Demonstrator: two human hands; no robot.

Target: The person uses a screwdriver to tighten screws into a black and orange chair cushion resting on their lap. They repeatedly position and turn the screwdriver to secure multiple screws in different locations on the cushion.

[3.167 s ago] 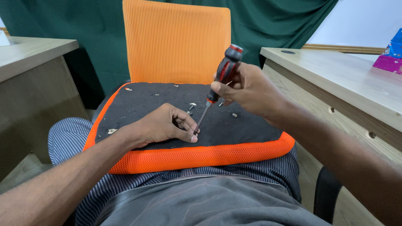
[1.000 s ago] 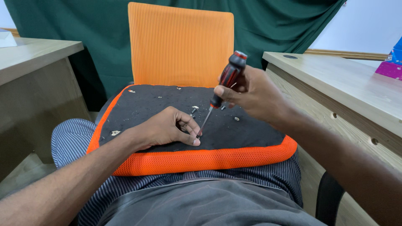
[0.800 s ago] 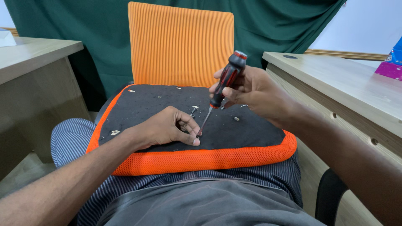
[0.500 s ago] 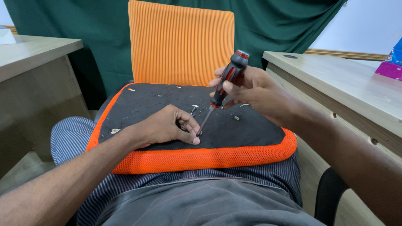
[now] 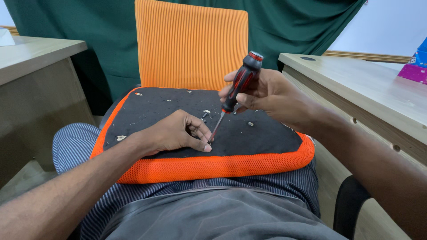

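- one screwdriver (image 5: 240,82), red-and-black handle, thin metal shaft, held tilted; its tip comes down on the black underside of the seat cushion, right at the left fingertips.
- one right hand (image 5: 271,95): grip wrapped around the screwdriver handle, fingers pressed together on it.
- one left hand (image 5: 171,133): lies palm down on the cushion, thumb and forefinger pinched close together at the screwdriver tip (whether a screw sits between them cannot be told, it is too small and covered).
- one seat cushion (image 5: 213,166), orange mesh edge, black underside facing up, resting across the person's lap.
- loose small parts on the black surface: at least three pale bits near the middle, such as a screw (image 5: 250,124) just right of the shaft, plus a few pale flecks towards the far and left edges.
- one orange chair back (image 5: 191,44) standing upright behind the cushion.
- two wooden worktops: left worktop (image 5: 35,53), right worktop (image 5: 364,84).
- risk, as judged: the tip could slip off and jab the left fingers, because they sit touching it.
- risk, as judged: the cushion could tip on the lap under sideways push, rolling loose parts off to the floor.
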